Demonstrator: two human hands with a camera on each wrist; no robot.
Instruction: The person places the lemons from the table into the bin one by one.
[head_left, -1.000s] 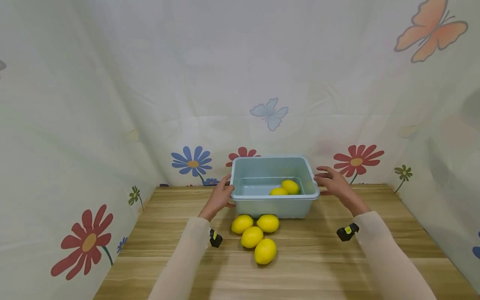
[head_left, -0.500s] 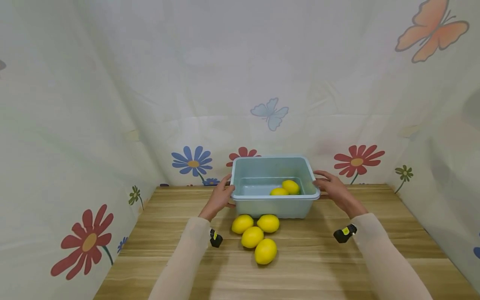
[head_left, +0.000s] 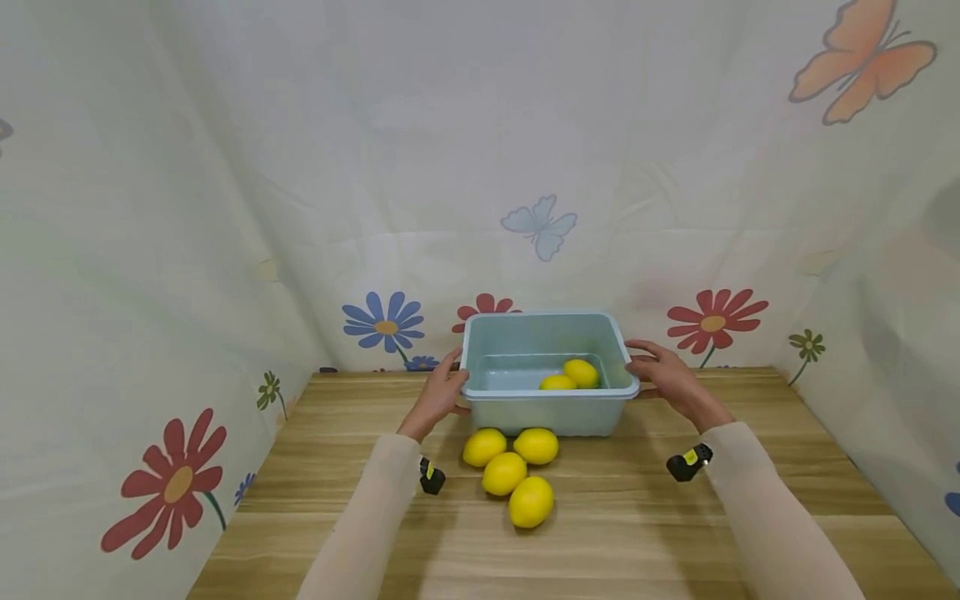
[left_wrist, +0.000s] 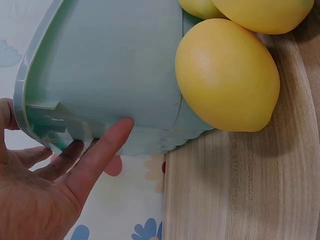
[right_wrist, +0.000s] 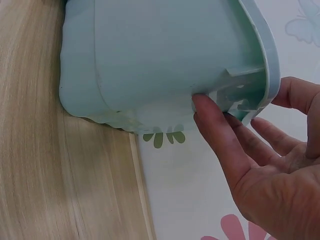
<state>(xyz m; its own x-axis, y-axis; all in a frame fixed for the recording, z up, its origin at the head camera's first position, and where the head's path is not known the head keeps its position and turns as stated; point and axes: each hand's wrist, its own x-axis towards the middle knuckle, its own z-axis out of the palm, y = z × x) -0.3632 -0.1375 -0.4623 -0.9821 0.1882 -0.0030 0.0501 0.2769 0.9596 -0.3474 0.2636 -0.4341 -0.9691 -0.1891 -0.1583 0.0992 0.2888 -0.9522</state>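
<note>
A pale blue-green plastic basin [head_left: 551, 415] stands at the back of the wooden table with two lemons [head_left: 581, 374] inside, at its right. My left hand [head_left: 435, 398] grips the left end, thumb at the rim and the other fingers below it; in the left wrist view one finger [left_wrist: 111, 141] reaches along the outer wall. On the opposite end my right hand [head_left: 673, 385] holds the rim in the same way, its fingers [right_wrist: 212, 117] spread against the side under the lip. Several more lemons [head_left: 505, 474] lie on the table in front of the basin, the nearest ones close to its front wall.
The wooden table [head_left: 615, 533] has its back edge just behind the basin. A white curtain [head_left: 420, 167] printed with flowers and butterflies closes off the back and both sides. Each wrist carries a small black camera [head_left: 688, 463].
My right hand has moved slightly left and closed onto the basin's right rim. The left hand, basin and lemons stay where they were.
</note>
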